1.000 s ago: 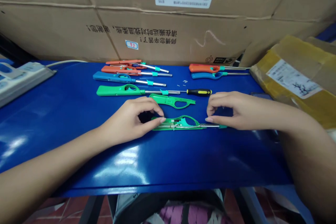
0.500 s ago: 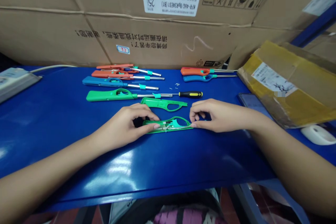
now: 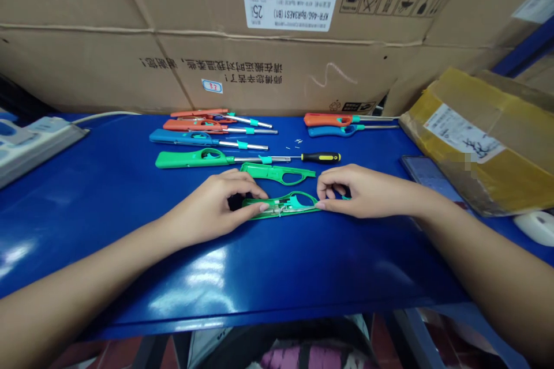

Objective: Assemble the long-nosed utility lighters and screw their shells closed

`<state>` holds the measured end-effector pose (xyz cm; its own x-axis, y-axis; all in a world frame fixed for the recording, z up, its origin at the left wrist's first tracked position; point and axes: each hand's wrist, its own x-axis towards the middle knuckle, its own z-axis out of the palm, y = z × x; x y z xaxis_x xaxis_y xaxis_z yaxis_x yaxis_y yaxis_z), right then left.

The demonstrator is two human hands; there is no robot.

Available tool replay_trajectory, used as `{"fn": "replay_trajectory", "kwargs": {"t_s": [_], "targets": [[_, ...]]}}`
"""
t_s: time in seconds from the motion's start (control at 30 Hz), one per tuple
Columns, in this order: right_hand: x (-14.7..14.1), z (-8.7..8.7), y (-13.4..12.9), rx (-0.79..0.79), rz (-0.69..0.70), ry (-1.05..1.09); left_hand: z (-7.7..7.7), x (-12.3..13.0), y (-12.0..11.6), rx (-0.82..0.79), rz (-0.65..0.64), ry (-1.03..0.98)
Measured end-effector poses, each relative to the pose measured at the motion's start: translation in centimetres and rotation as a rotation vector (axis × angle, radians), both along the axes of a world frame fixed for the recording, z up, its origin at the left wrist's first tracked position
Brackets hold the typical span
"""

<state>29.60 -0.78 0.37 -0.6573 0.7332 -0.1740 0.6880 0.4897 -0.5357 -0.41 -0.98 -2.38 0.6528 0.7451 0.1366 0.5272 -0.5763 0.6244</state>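
My left hand (image 3: 231,199) grips the left end of an opened green lighter half (image 3: 281,206), with thumb and fingers on either side. Inside that half lie a teal trigger and small metal parts. My right hand (image 3: 346,191) pinches the narrow right tip of the same half between thumb and curled fingers. A second green shell half (image 3: 279,173) lies just behind, with nobody holding it. Farther back is a green lighter (image 3: 190,159) with a metal tube, its tip by a black-and-yellow screwdriver (image 3: 321,157).
Blue lighter (image 3: 182,137) and orange ones (image 3: 194,125) lie at the back left, two more (image 3: 329,120) at the back right. Tiny screws (image 3: 298,140) are near the screwdriver. A power strip (image 3: 38,141) is left; phone (image 3: 426,179), taped box (image 3: 485,138) and white mouse (image 3: 536,226) are right.
The whole view has shifted, so the table and its objects appear slightly farther right. Both hands keep their hold on the green half.
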Motion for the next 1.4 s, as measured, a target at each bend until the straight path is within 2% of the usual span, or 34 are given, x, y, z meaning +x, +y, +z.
{"fn": "replay_trajectory", "kwargs": {"t_s": [0.1, 0.2, 0.27, 0.37, 0.6, 0.83, 0.97, 1.03, 1.1, 1.23, 1.4], "targets": [[-0.1, -0.4, 0.1, 0.16, -0.071, 0.067, 0.4, -0.2, 0.2, 0.044, 0.022, -0.016], [-0.1, -1.3, 0.4, 0.418, -0.162, 0.105, 0.5, -0.5, 0.4, 0.103, 0.095, -0.044], [-0.1, -2.0, 0.6, 0.499, -0.184, 0.106, 0.5, -0.7, 0.6, 0.151, 0.158, -0.043], [-0.1, -2.8, 0.8, 0.504, -0.174, 0.076, 0.2, -0.9, 1.0, 0.229, 0.224, 0.008], [-0.8, -2.8, 0.3, 0.536, -0.179, -0.055, -0.6, -1.0, 1.7, 0.269, 0.186, 0.061], [-1.4, -2.2, 0.0, 0.381, -0.222, -0.022, -0.5, -0.8, 1.5, 0.223, 0.173, 0.009], [-1.5, -1.6, -0.3, 0.302, -0.28, 0.022, -0.2, -0.7, 1.2, 0.252, 0.202, -0.057], [-1.5, -1.0, -0.7, 0.361, -0.291, 0.009, 0.2, -0.7, 1.0, 0.289, 0.253, -0.088], [-1.4, -0.5, -1.2, 0.499, -0.266, -0.019, 0.6, -0.7, 0.9, 0.344, 0.273, -0.084], [-1.4, -0.3, -1.8, 0.8, -0.195, -0.027, 0.9, -0.8, 1.0, 0.351, 0.195, -0.024], [-1.1, -0.9, -2.0, 0.864, -0.177, 0.048, 0.4, -0.8, 1.3, 0.219, 0.119, -0.038]]}}
